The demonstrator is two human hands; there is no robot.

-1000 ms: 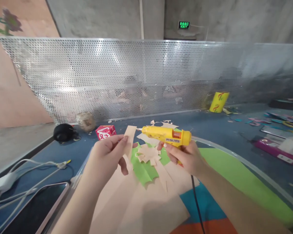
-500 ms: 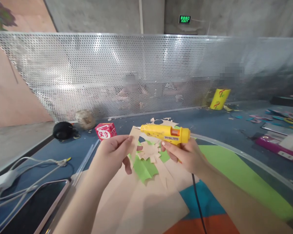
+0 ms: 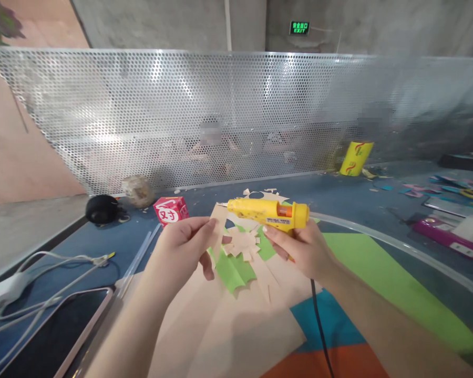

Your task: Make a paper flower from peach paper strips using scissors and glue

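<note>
My left hand (image 3: 183, 245) pinches a narrow beige paper strip (image 3: 217, 223) upright above the table. My right hand (image 3: 301, 249) grips a yellow hot glue gun (image 3: 268, 212) with its nozzle pointing left at the top of the strip. Its black cord (image 3: 319, 328) runs down toward me. Below the hands lie a beige cut-paper flower (image 3: 242, 243) on a green leaf shape (image 3: 232, 269), over large beige sheets (image 3: 236, 331).
A red carton (image 3: 171, 210), a black round object (image 3: 101, 208) and a crumpled ball (image 3: 137, 190) sit by the perforated metal screen (image 3: 181, 115). A tablet (image 3: 51, 336) and white cables (image 3: 35, 270) lie at left. Coloured sheets (image 3: 378, 278) and craft scraps (image 3: 445, 210) lie right.
Both hands stay nearly still. The glue gun's nozzle has come slightly closer to the top of the strip, and my view has tilted a little downward.
</note>
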